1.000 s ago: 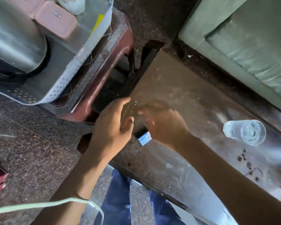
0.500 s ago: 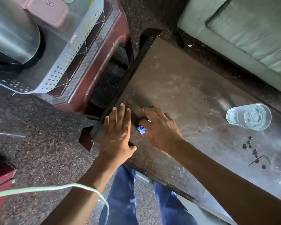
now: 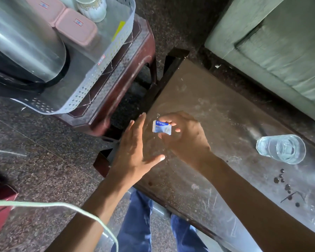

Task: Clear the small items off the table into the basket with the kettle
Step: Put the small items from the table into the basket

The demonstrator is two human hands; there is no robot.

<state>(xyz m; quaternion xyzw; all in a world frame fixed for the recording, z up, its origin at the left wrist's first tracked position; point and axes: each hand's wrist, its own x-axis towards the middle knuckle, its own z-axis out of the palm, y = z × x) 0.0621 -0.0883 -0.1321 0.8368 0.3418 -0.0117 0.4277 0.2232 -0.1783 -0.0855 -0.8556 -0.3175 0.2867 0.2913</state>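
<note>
Pinching 1 blue-white packet [image 3: 161, 127], right hand [image 3: 185, 137]; 1 glass [image 3: 281, 149] nearby.

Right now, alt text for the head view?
The right hand pinches a small blue-and-white packet above the scuffed dark brown table, with the open left hand beside it. A clear drinking glass stands to the right on the table; at upper left, a white perforated basket holds a steel kettle.

No legible text: blurred blue print on the small white packet [image 3: 161, 126], unreadable labels on the pink lidded boxes [image 3: 75, 27] beside it.
</note>
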